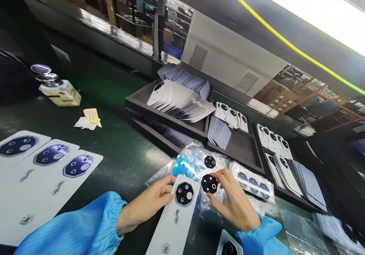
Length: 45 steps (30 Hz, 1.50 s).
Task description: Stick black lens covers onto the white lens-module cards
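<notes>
My left hand point(148, 203) grips the top edge of a white phone back cover point(175, 224) that lies on the green table, thumb beside its black octagonal camera module point(184, 193). My right hand point(234, 201) pinches a loose black octagonal camera piece point(209, 183) just right of the cover. Another black octagonal piece point(210, 161) rests on crinkled clear plastic film point(191, 163) behind it. Both arms wear blue sleeves.
Three white covers point(42, 179) lie at the left. Dark trays point(171, 121) behind hold fanned stacks of white covers, and more trays point(285, 163) sit at the right. A small bottle point(58, 89) and paper scraps point(88, 120) sit at the far left. A strip of round parts point(253, 184) lies by my right hand.
</notes>
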Each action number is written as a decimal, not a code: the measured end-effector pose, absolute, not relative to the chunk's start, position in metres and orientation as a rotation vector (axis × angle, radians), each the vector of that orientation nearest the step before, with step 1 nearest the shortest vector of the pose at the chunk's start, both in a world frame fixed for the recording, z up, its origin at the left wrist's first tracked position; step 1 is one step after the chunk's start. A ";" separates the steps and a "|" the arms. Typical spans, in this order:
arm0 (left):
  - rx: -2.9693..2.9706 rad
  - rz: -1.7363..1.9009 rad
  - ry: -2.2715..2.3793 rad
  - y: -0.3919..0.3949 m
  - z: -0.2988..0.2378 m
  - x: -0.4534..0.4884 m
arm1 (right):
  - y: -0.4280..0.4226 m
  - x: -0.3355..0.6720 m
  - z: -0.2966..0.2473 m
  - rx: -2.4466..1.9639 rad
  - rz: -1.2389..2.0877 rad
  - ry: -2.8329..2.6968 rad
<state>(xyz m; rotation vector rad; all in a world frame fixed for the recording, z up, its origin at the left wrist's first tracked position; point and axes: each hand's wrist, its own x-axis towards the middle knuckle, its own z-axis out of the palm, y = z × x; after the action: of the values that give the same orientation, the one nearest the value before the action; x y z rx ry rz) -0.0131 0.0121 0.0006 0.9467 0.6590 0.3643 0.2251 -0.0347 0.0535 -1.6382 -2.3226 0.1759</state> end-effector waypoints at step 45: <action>0.880 0.359 0.696 0.018 0.001 -0.011 | -0.042 0.206 0.048 -1.632 0.361 -2.354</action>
<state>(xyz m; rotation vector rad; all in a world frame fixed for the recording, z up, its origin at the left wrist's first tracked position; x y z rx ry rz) -0.0110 0.0181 0.0005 0.8800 0.6965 0.3593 0.2056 -0.0424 0.0478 -1.6324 -2.3535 0.3607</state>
